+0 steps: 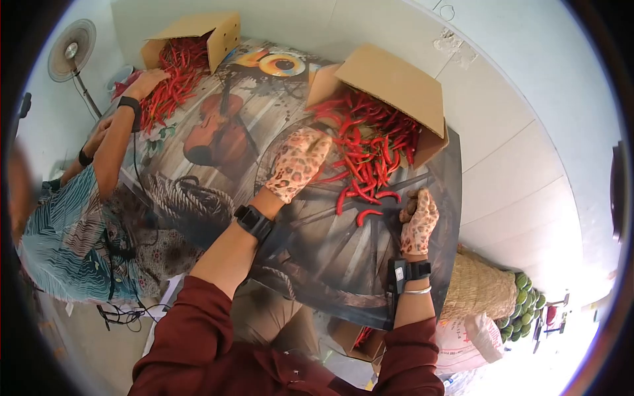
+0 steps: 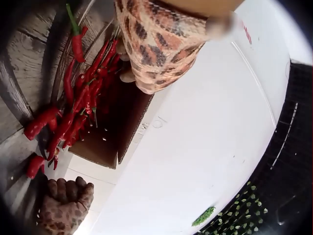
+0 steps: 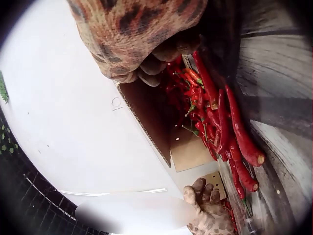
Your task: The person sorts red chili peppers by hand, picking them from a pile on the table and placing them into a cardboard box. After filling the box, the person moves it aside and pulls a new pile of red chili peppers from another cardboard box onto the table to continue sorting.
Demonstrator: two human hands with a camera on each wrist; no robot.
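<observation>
A spilled pile of red chillies [image 1: 370, 155] lies before an open cardboard box [image 1: 396, 79] tipped on its side. My left hand [image 1: 300, 162], in a leopard-print glove, is at the pile's left edge, its fingers bent loosely in the right wrist view. Right of the pile's near end, my right hand [image 1: 419, 221] wears a matching glove. Its dark fingers [image 2: 63, 188] are loosely curled in the left wrist view, and no chilli shows in them. One curved chilli [image 1: 368, 216] lies apart, between the pile and the right hand.
At the left, another person's hand [image 1: 146, 84] reaches to chillies [image 1: 168, 92] spilling from a second box [image 1: 224, 43]. The printed table cover [image 1: 330, 247] meets a white wall behind. A woven sack [image 1: 482, 287] and green round produce [image 1: 522, 307] stand right of the table.
</observation>
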